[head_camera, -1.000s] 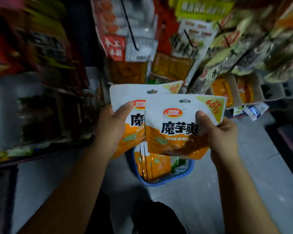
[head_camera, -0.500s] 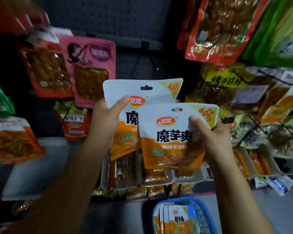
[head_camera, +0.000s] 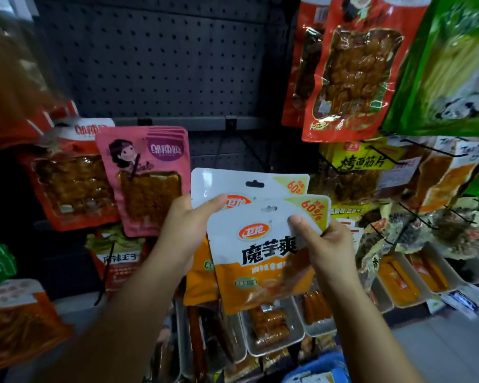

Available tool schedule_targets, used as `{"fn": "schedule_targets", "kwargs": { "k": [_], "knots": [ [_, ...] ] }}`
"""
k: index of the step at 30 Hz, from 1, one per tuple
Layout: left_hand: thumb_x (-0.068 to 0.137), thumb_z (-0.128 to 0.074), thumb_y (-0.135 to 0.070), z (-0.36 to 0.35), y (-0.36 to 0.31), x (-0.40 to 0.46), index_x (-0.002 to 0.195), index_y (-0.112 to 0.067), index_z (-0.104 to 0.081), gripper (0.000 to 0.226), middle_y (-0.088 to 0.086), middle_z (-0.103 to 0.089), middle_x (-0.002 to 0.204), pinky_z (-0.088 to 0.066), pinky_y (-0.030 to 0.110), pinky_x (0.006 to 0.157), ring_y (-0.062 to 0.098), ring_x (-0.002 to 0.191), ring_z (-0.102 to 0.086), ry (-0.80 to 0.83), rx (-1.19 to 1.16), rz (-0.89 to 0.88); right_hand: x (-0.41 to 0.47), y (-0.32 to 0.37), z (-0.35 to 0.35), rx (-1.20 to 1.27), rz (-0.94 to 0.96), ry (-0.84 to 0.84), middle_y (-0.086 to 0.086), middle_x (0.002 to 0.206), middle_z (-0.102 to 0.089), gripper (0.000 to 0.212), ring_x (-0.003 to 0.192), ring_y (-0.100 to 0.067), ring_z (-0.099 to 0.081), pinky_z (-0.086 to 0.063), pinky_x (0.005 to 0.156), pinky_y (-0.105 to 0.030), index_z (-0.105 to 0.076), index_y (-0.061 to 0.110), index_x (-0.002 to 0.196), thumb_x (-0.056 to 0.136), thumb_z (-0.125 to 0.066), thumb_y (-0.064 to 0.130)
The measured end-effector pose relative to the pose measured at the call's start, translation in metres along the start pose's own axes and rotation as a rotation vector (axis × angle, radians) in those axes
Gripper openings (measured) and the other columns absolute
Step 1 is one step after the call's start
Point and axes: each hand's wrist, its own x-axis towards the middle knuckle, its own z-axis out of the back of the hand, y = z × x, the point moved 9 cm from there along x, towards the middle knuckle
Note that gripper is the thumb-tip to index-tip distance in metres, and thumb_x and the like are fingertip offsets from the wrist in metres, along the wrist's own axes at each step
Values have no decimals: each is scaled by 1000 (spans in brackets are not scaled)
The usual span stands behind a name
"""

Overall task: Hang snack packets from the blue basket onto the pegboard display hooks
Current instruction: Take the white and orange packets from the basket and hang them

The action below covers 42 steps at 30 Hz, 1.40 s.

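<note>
White-orange packets: your left hand (head_camera: pixel 187 233) gripped the rear packet (head_camera: pixel 233 183), right hand (head_camera: pixel 327 244) pinched the front packet (head_camera: pixel 263 261); carrying step, next thread a hang-hole onto the empty hook (head_camera: pixel 249 150).

Rear packet: the white-and-orange snack packet (head_camera: pixel 249 183) in the left hand (head_camera: pixel 184 233) is mostly covered by the matching front packet (head_camera: pixel 263 255); only its top strip and lower left corner show.
Front packet print: partly hidden under the right hand (head_camera: pixel 329 244).
Basket: the blue plastic basket (head_camera: pixel 318 366) is cut off by the bottom edge.
Left edge: orange packets (head_camera: pixel 14 78) are blurred, print unreadable.
Fingers: those behind both packets are out of sight.
</note>
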Motion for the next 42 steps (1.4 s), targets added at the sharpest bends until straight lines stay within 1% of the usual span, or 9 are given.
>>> {"fn": "schedule_targets", "kwargs": {
  "k": [2,6,10,15,20,24,34,38,42],
  "knots": [
    [87,-62,-14,-3,7,3,82,-28,-74,19,-5,-75,90,-58,25,66,15,83,-72,2,-25,24,1,-1,3,39,26,-27,10,82,-76,12,76,-5,-71,-52,59,-16,-74,25,80,82,-71,13],
    [87,-62,-20,-15,10,10,93,-22,-69,9,-4,-75,90,-56,25,66,15,85,-72,1,-25,34,8,4,17,60,49,-78,7,84,-76,13,77,-9,-72,-54,62,-20,-76,28,82,81,-72,16],
    [86,-65,-25,-26,1,16,84,-23,-72,8,-6,-76,85,-56,21,61,13,79,-72,-36,-26,-34,17,10,26,33,89,-94,13,76,-75,16,68,-1,-69,-51,55,-15,-74,29,77,83,-71,14],
    [87,-65,-23,-27,-9,24,81,-28,-68,9,-16,-73,77,-54,19,58,7,75,-71,-156,71,-158,29,12,26,23,114,-61,17,66,-71,15,59,5,-65,-47,50,-11,-69,22,80,85,-69,8],
    [86,-67,-25,-27,-10,34,74,-31,-68,13,-13,-72,78,-58,39,72,14,79,-70,-227,146,-181,43,8,26,25,104,-65,16,69,-73,16,63,3,-67,-48,51,-13,-70,24,80,84,-70,9],
    [86,-67,-27,-22,-1,40,80,-28,-68,6,-6,-73,87,-58,45,78,18,84,-70,-263,155,-139,51,4,21,22,94,-30,16,70,-73,14,65,1,-68,-49,52,-14,-70,23,81,85,-70,10],
    [86,-66,-30,-17,17,60,85,-29,-67,2,-12,-72,87,-58,32,70,10,82,-70,-263,238,-123,66,-22,13,26,25,-28,15,72,-74,12,66,0,-69,-49,51,-14,-70,24,80,85,-70,12],
    [84,-69,-27,-13,13,75,84,-35,-65,10,-19,-69,85,-55,26,71,4,85,-68,-212,331,-189,80,-33,7,-16,-6,-50,12,70,-74,13,65,-4,-68,-51,52,-20,-70,25,75,84,-72,15],
    [79,-74,-25,-5,8,98,78,-35,-65,14,-12,-71,84,-57,33,71,11,80,-69,-186,431,-209,100,-40,-4,-53,-33,-48,5,71,-73,13,67,-12,-67,-52,59,-31,-70,26,74,84,-72,17]
  ]
}}
